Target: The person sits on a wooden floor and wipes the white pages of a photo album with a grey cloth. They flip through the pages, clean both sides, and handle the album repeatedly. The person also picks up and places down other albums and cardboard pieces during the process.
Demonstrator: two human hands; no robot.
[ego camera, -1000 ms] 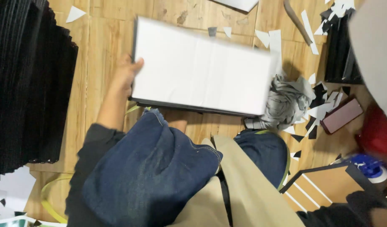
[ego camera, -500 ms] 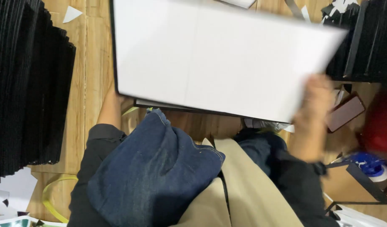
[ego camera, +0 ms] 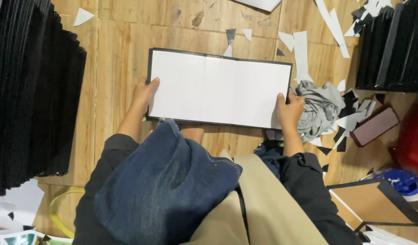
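Wooden floor (ego camera: 127, 54) under a white black-edged board (ego camera: 218, 88) lying flat, long axis left-right between the fingers — left hand (ego camera: 144, 93) clamped on its left edge, right hand (ego camera: 289, 110) clamped on its right lower corner, both equally near — grey cloth (ego camera: 320, 109) just right of the right fingers.

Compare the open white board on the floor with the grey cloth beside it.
The board is flat, rectangular, white with a black edge; the cloth is grey, crumpled, shapeless. The board is larger. The left hand and right hand grip the board's ends; the cloth lies loose by the right hand. Both rest on the wooden floor.
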